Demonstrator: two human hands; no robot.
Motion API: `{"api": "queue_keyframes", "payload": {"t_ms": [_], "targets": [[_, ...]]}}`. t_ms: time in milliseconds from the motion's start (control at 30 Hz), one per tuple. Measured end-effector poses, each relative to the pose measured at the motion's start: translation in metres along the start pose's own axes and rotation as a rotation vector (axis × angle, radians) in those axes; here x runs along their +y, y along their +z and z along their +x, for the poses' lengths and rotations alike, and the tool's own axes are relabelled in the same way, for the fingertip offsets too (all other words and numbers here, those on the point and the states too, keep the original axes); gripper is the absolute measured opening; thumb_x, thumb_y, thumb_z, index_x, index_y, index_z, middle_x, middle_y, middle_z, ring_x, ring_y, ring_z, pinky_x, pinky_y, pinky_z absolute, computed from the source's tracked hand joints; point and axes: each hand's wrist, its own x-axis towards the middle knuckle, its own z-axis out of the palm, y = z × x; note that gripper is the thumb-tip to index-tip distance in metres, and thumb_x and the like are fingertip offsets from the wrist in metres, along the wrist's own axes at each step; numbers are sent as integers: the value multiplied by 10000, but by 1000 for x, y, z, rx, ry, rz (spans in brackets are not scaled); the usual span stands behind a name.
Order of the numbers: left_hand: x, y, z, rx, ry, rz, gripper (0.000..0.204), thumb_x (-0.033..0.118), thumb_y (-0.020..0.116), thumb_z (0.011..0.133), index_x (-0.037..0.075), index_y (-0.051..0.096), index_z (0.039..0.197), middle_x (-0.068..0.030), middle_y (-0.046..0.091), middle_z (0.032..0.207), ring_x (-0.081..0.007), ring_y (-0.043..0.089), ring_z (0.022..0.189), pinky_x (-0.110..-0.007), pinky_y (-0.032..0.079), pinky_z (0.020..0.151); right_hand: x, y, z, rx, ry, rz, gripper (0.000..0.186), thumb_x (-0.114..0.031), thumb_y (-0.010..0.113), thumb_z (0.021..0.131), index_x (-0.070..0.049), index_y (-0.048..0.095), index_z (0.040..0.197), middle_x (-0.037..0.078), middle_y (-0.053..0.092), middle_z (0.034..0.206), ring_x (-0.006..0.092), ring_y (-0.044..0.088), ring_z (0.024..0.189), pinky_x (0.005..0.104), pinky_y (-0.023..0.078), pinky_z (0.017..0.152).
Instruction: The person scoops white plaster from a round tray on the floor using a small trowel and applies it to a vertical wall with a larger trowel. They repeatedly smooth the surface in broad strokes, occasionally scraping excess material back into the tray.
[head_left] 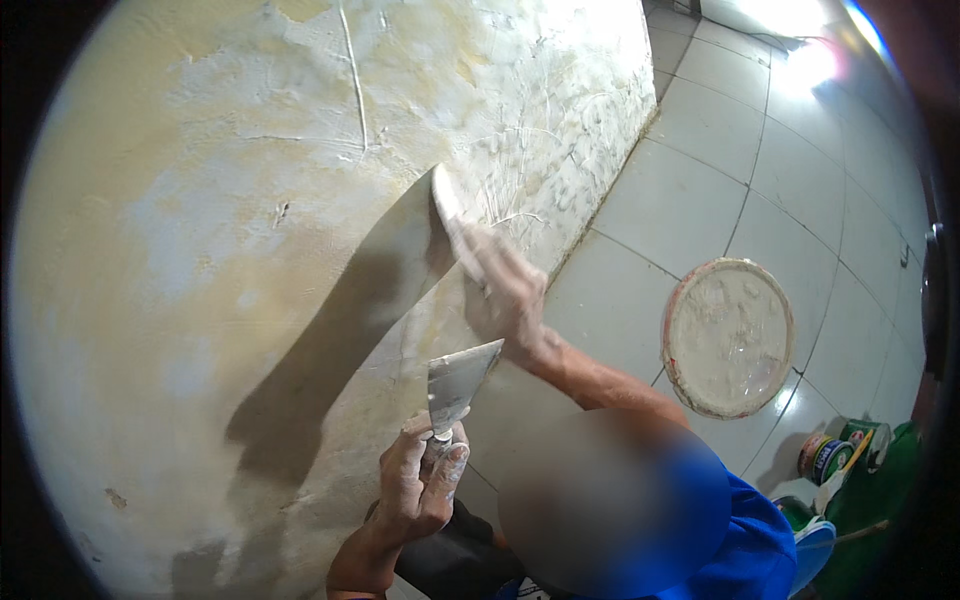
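In the head view, the left hand (420,475) is curled firmly around the short handle of a grey metal scraper with a flared, paste-smeared blade (458,375), held blade up just beside the wall. The motion-blurred right hand (507,290) grips a pale, narrow-looking flat tool (446,200), its far end at the cream, patchily plastered wall (210,250); fingertip detail is smeared. On the glossy white square-tiled floor (690,200) stands a round reddish-rimmed container (668,335) of whitish paste. Farther right, a small round yellow-and-green can (828,457) bears a printed label with tiny pale lettering.
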Motion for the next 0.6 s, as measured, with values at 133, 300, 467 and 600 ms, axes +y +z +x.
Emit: {"api": "queue_keyframes", "payload": {"t_ms": [133,300,467,600], "targets": [[-5,-3,-1,11,114,82,311,0,560,962,-24,526,1270,-68,607,899,-70,497,709,-238,417,618,-20,1,-12,-135,-225,-15,633,-1,656,784,-75,561,1406,190,684,1200,281,709,1000,389,609,730],[0,-2,-9,136,25,-52,321,52,558,959,-21,508,1268,-70,603,884,-57,441,674,-237,370,624,-2,-8,44,109,-186,-19,644,49,640,783,-75,565,1410,171,651,1304,278,685,1062,385,585,798],[-13,-4,-12,142,66,21,322,95,571,956,-27,526,1251,-75,606,875,-71,455,668,-248,381,626,2,39,6,-70,-288,-158,613,28,655,807,-92,573,1403,168,573,1420,291,590,1252,463,495,995],[-17,-1,-5,136,149,-9,329,83,566,950,-35,527,1254,-83,609,876,-93,478,688,-262,402,651,-1,25,-44,-285,-411,-30,530,-15,653,862,-132,608,1376,131,570,1441,261,577,1293,451,482,1036]]}}
